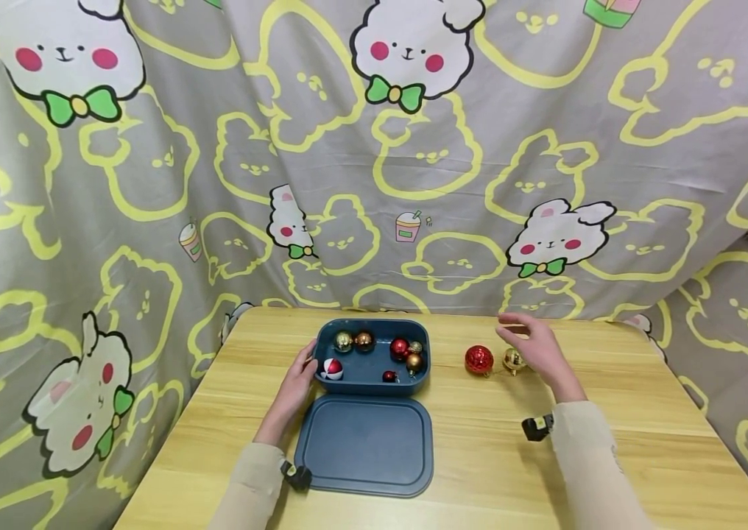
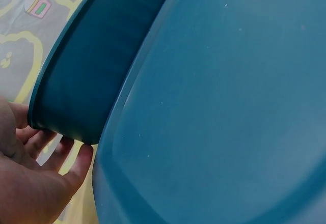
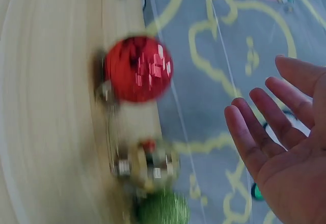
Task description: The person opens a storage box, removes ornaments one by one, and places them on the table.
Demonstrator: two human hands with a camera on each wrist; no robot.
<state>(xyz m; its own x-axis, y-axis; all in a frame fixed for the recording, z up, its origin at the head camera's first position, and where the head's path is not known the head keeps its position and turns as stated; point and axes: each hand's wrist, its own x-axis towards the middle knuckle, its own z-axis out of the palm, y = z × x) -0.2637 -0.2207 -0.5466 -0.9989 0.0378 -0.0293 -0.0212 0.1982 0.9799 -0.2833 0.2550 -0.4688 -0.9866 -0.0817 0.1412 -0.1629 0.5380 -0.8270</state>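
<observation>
My left hand (image 1: 296, 379) grips the left end of a dark blue plastic box (image 1: 374, 386), thumb at the rim and fingers against the outer wall (image 2: 76, 91). Inside lie several Christmas baubles, among them a pale gold one (image 1: 344, 341), a copper one (image 1: 364, 341), a red-and-white one (image 1: 332, 369) and a small red one (image 1: 389, 376). Over the table to the right, my right hand (image 1: 536, 350) is empty, its fingers apart. Close by it are a shiny red bauble (image 1: 478, 359) and a gold bauble (image 1: 513, 359). A green bauble (image 3: 164, 210) shows in the right wrist view.
The box's flat blue lid (image 1: 366, 445) lies on the wooden table (image 1: 480, 471), just in front of the box. A patterned curtain (image 1: 440, 169) hangs behind the table and down both sides.
</observation>
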